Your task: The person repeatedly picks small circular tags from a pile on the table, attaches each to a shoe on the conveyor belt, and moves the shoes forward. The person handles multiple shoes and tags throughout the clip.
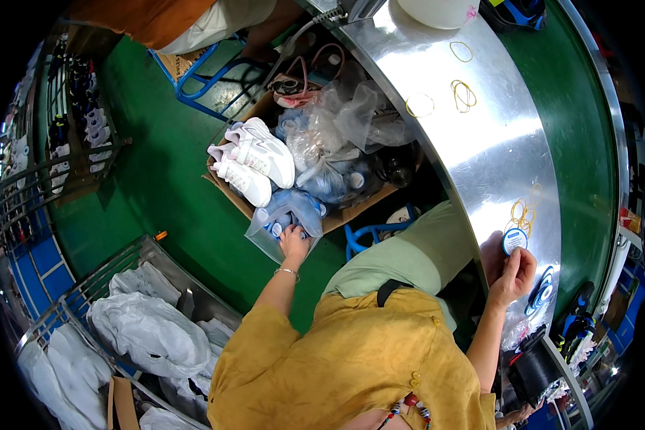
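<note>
My right hand [514, 278] pinches a round blue-rimmed white tag [514, 241] over the metal table. Close to it on the table lie several more round blue tags [542, 290], overlapping in a row. My left hand [294, 245] reaches down into an open clear plastic bag [265, 240], which holds round blue-and-white pieces. Its fingers are curled and partly hidden among them, so what they grip cannot be made out. The bag rests at the near edge of a cardboard box [355, 209].
A pair of white sneakers [254, 161] sits on the box beside crumpled clear bags [330, 136]. Yellow rubber bands [464, 96] are scattered on the metal table [494, 150]. A rack with white wrapped bundles [147, 322] stands at lower left. Another person's orange garment [132, 21] shows at the top.
</note>
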`<act>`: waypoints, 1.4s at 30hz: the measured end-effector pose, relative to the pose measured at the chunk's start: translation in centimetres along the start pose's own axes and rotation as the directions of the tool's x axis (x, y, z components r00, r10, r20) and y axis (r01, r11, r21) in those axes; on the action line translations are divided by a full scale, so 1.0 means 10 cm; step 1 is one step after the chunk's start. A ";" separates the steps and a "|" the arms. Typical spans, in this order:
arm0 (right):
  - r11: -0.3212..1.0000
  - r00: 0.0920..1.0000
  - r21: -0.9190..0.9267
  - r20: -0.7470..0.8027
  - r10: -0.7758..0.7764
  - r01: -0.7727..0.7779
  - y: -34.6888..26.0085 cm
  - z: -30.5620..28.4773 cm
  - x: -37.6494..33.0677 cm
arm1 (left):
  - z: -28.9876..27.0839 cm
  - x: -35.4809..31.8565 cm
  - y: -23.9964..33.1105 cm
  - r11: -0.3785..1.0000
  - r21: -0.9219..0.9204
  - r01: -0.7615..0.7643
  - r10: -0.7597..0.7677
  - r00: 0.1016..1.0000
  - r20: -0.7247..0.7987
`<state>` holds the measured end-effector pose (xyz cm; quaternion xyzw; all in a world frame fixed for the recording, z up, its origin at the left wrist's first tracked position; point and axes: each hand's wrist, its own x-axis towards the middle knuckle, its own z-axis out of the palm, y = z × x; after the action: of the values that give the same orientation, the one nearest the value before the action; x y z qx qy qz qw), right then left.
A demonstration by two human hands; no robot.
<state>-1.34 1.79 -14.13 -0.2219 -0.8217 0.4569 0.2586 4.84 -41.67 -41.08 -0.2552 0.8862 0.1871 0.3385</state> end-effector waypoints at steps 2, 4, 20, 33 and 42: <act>1.000 1.000 0.007 -0.001 0.013 -0.013 -0.01 0.00 0.01 | 0.03 0.02 -0.04 1.000 -0.020 -0.015 0.014 1.000 -0.024; 0.998 0.999 0.043 0.006 0.038 -0.038 0.02 -0.01 0.01 | -0.06 0.06 0.05 0.999 -0.042 0.012 -0.014 0.999 -0.035; 1.000 1.000 0.017 0.024 0.018 -0.019 0.03 -0.03 0.02 | -0.05 0.42 0.25 0.682 -0.716 -0.152 0.043 0.985 -0.168; 0.999 1.000 0.031 0.023 0.020 -0.020 0.01 0.00 0.02 | -0.05 0.27 0.68 0.960 -0.276 0.048 -0.103 0.977 -0.188; 0.999 0.999 0.039 0.034 0.031 -0.032 -0.03 -0.01 0.02 | -0.24 0.38 0.36 0.943 -0.325 -0.074 0.034 0.991 -0.127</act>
<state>-1.44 1.80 -13.85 -0.2219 -0.8132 0.4807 0.2418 -0.86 -41.22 -41.50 -0.2946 0.8679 0.3257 0.2321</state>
